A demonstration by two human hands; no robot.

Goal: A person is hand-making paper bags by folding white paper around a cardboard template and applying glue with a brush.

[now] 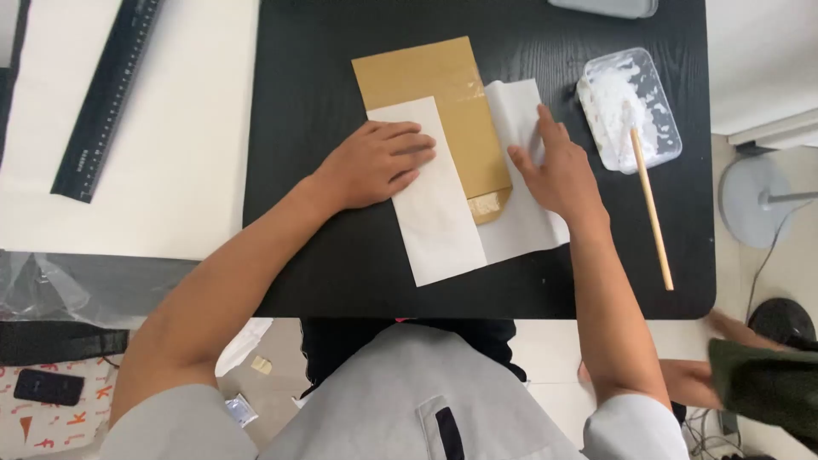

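Brown kraft-paper envelope [443, 102] lies flat near the middle of a black table [315, 102], its length running away from the person and its lower end rounded. Left hand [379, 162] rests palm down, fingers extended and slightly spread, on a white paper strip [439, 221] that overlaps the envelope's left edge; nothing is gripped. Right hand [554, 170] lies flat, fingers open and pointing away from the person, on a second white sheet [524, 230] that emerges from beneath the envelope's right edge. To the right of the envelope, apart from it, stands a clear plastic tray [630, 111] holding a white paste-like substance; a wooden stick [652, 209] lies with its upper end in the tray and its lower end on the table. Left of the envelope, on an adjoining white surface [170, 128], lies a black ruler [106, 94]. Beyond the envelope, at the table's far edge, a grey object [605, 7] is partly in view.
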